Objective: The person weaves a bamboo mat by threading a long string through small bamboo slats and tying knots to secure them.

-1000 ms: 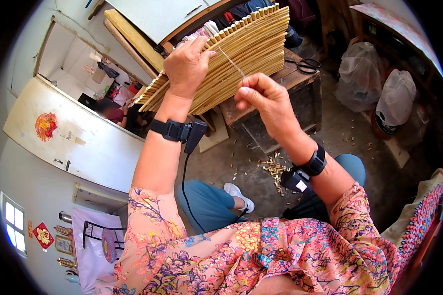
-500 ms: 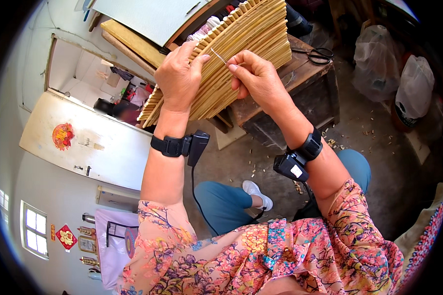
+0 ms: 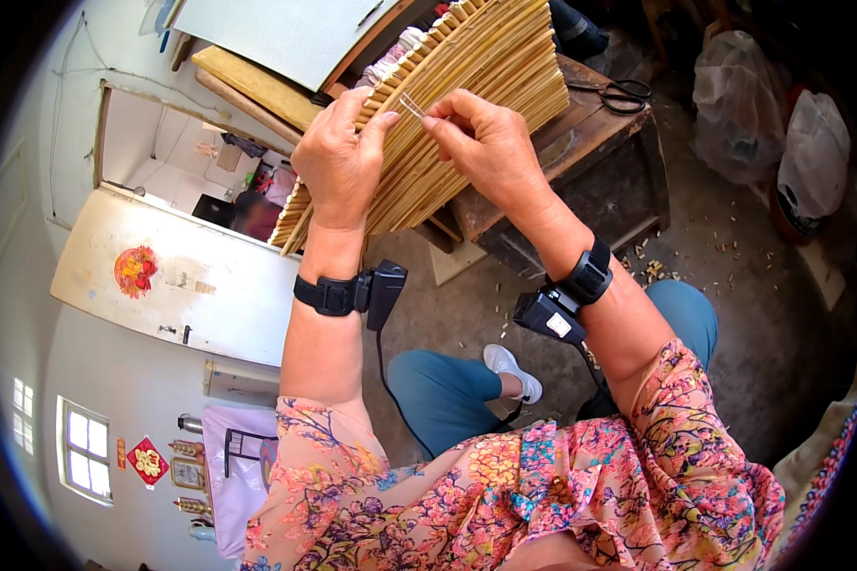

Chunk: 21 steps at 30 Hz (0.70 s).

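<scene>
A stiff mat of straw-coloured stalks (image 3: pixel 495 86), laid side by side, stands tilted in front of me. My left hand (image 3: pixel 338 157) is closed on its near left edge, with fingers over the stalk ends and the thumb on the face. Against that face, just right of the left thumb, my right hand (image 3: pixel 476 143) pinches a thin, pale, needle-like piece (image 3: pixel 411 105). Two fine lines show there, too small to tell needle from thread. A black strap with a small device sits on each forearm.
Black-handled scissors (image 3: pixel 627 95) lie on a dark wooden table (image 3: pixel 581 143) behind the mat. Cut stalk bits (image 3: pixel 652 271) litter the floor. Plastic bags (image 3: pixel 738 105) stand at the right. A wooden board (image 3: pixel 257 90) and a pale-topped cabinet (image 3: pixel 276 38) are at the far left.
My right hand has shifted slightly left and up, closer to the left thumb. Two fine lines now show at its fingertips instead of one. The left hand keeps its hold on the mat.
</scene>
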Motion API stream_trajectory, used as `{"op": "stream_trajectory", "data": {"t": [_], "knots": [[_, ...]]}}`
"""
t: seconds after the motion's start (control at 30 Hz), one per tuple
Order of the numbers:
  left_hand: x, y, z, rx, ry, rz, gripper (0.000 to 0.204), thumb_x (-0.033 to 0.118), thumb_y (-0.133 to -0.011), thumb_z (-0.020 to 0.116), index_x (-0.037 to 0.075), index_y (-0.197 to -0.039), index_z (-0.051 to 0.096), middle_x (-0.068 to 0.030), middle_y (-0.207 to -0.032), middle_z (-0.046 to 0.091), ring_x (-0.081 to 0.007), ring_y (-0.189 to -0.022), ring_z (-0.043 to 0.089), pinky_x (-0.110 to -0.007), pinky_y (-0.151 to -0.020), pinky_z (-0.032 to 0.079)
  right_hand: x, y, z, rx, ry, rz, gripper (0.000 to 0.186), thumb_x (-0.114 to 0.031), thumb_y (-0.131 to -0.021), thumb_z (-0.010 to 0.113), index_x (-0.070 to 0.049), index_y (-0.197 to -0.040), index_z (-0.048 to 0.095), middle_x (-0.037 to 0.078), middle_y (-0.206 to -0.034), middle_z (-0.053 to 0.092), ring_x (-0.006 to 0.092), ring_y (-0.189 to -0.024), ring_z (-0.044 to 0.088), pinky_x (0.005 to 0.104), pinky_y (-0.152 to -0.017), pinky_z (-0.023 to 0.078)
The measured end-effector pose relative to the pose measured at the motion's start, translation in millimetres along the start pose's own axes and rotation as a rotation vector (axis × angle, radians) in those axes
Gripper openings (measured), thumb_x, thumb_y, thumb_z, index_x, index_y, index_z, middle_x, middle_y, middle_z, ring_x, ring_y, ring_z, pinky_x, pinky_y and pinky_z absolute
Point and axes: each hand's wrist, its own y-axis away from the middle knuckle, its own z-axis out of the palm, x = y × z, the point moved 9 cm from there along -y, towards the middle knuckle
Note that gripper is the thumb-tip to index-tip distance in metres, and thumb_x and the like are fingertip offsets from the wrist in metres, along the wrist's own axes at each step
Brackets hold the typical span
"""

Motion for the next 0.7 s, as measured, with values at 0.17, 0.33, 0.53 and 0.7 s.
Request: {"op": "stream_trajectory", "data": {"t": [0.17, 0.33, 0.53, 0.7], "knots": [[1.8, 2.0, -0.4, -0.019, -0.01, -0.006, 0.021, 0.012, -0.075, 0.069, 0.006, -0.095, 0.064, -0.0086, -0.084, 0.067, -0.0201, -0.073, 0.064, -0.028, -0.064, 0.049, -3.2, 0.9, 4.9, -0.052, 0.037, 0.026, 0.013, -0.016, -0.08, 0.063, -0.002, -0.082, 0.061, 0.013, -0.064, 0.061, 0.026, -0.058, 0.061, 0.0331, -0.055, 0.047], [3.8, 1.7, -1.6, -0.016, -0.022, 0.001, 0.02, 0.013, -0.075, 0.07, 0.006, -0.094, 0.064, -0.0087, -0.084, 0.067, -0.0208, -0.074, 0.065, -0.028, -0.064, 0.05, -0.5, 2.3, 4.1, -0.043, -0.045, 0.042, 0.012, -0.013, -0.081, 0.06, -0.001, -0.082, 0.061, 0.012, -0.059, 0.059, 0.0203, -0.052, 0.059, 0.0301, -0.05, 0.046], [4.2, 3.0, -1.5, -0.019, -0.038, 0.0, 0.021, 0.014, -0.075, 0.07, 0.007, -0.093, 0.065, -0.0087, -0.084, 0.068, -0.0213, -0.073, 0.065, -0.029, -0.063, 0.05, -1.9, 3.1, 5.0, -0.083, -0.126, 0.082, 0.012, -0.01, -0.082, 0.059, 0.002, -0.082, 0.063, 0.007, -0.055, 0.058, 0.01, -0.048, 0.056, 0.0249, -0.046, 0.044], [4.5, 3.4, -3.1, 0.014, -0.028, 0.024, 0.022, 0.016, -0.073, 0.072, 0.008, -0.092, 0.065, -0.0088, -0.079, 0.066, -0.0226, -0.07, 0.064, -0.03, -0.06, 0.049, -3.7, 4.0, 5.1, -0.089, -0.135, 0.087, 0.013, -0.01, -0.082, 0.059, 0.002, -0.081, 0.063, 0.007, -0.055, 0.058, 0.0104, -0.048, 0.056, 0.0248, -0.046, 0.044]]}}
